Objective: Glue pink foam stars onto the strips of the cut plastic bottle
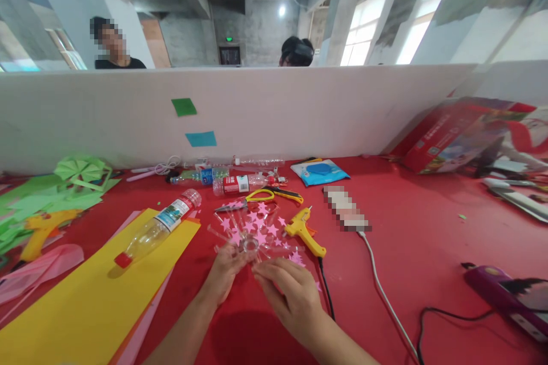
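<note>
In the middle of the red table, a clear plastic bottle cut into thin strips [249, 244] has its round neck facing up and its strips fanned outward. My left hand [225, 271] grips its left side, fingers closed near the neck. My right hand [291, 291] has its fingers pinched at the near right side, on what looks like a strip; the fingertips are partly hidden. Pink paper stars [260, 237] lie around and under the strips. Just to the right rests a yellow glue gun [305, 232]. Beyond the strips are scissors [257, 197] and a yellow-black utility knife [287, 194].
A bottle [156, 228] lies on yellow paper [98, 285] at left, near green paper scraps [25, 211] and another glue gun [47, 228]. Behind are more bottles [237, 183] and a wipes pack [321, 172]. A phone [346, 208] trails a white cable. A white partition [257, 114] stands behind.
</note>
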`<state>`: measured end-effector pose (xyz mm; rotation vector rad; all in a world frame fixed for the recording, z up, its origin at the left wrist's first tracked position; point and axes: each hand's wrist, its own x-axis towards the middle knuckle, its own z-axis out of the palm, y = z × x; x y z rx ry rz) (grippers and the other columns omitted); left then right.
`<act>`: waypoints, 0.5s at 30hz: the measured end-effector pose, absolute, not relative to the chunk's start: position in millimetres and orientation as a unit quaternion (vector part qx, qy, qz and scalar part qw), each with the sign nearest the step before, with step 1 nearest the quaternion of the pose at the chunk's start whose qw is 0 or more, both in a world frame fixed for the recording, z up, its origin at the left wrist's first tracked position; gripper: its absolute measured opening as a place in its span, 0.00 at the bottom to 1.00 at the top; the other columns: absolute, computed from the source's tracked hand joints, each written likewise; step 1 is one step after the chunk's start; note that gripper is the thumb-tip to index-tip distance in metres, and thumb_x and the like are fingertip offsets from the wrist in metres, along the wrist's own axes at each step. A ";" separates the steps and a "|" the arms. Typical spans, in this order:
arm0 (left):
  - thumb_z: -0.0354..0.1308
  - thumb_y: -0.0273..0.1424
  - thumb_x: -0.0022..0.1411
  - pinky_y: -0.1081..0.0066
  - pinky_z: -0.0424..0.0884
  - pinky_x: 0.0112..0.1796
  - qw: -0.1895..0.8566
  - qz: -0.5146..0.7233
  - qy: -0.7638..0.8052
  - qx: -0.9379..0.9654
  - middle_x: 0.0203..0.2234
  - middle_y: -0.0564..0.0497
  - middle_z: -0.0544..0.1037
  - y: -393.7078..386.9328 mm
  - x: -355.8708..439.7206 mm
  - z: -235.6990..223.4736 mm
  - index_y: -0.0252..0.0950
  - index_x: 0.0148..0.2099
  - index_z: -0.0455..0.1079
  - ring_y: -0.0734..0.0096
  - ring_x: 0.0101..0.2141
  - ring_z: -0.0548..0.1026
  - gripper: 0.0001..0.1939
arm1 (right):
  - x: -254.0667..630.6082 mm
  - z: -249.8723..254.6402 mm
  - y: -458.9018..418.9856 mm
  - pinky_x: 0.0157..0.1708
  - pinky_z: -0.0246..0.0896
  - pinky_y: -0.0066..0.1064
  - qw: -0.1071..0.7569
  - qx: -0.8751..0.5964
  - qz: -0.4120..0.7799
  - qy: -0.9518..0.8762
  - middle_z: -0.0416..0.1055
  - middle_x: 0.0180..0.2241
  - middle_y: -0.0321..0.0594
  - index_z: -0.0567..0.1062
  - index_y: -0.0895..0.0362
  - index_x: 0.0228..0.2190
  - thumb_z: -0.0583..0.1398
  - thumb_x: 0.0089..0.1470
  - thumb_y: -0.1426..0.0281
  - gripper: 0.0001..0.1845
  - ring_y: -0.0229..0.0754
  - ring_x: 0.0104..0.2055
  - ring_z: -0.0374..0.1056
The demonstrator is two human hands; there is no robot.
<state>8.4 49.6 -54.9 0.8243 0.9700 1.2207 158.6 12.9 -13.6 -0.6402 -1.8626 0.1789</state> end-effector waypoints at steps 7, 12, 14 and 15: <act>0.71 0.32 0.39 0.74 0.66 0.29 0.643 0.519 0.424 0.371 0.21 0.54 0.75 46.5 11.4 -51.5 0.34 0.31 0.72 0.75 0.23 0.70 0.15 | 157.9 -10.9 12.1 0.26 0.67 0.25 0.541 -0.262 0.073 -0.796 0.73 0.28 0.42 0.72 0.58 0.37 0.50 0.62 0.76 0.11 0.37 0.27 0.69; 0.71 0.34 0.39 0.72 0.67 0.33 0.650 0.534 0.404 0.359 0.23 0.54 0.76 47.4 10.4 -49.6 0.35 0.35 0.73 0.71 0.27 0.73 0.19 | 157.5 -21.1 12.7 0.33 0.69 0.29 0.529 -0.281 0.076 -0.797 0.75 0.32 0.42 0.68 0.57 0.47 0.53 0.59 0.76 0.14 0.40 0.34 0.72; 0.71 0.32 0.39 0.72 0.67 0.35 0.652 0.540 0.396 0.356 0.24 0.54 0.77 48.0 9.6 -49.8 0.35 0.34 0.72 0.71 0.29 0.74 0.17 | 158.7 -22.0 12.4 0.34 0.70 0.29 0.519 -0.278 0.067 -0.805 0.75 0.32 0.43 0.67 0.57 0.48 0.54 0.58 0.77 0.16 0.40 0.35 0.72; 0.71 0.32 0.39 0.72 0.67 0.35 0.653 0.542 0.394 0.354 0.24 0.53 0.77 48.1 9.3 -49.6 0.34 0.33 0.72 0.70 0.30 0.74 0.17 | 159.3 -21.5 12.2 0.34 0.70 0.30 0.516 -0.276 0.062 -0.808 0.75 0.33 0.43 0.67 0.57 0.48 0.54 0.57 0.77 0.16 0.41 0.36 0.72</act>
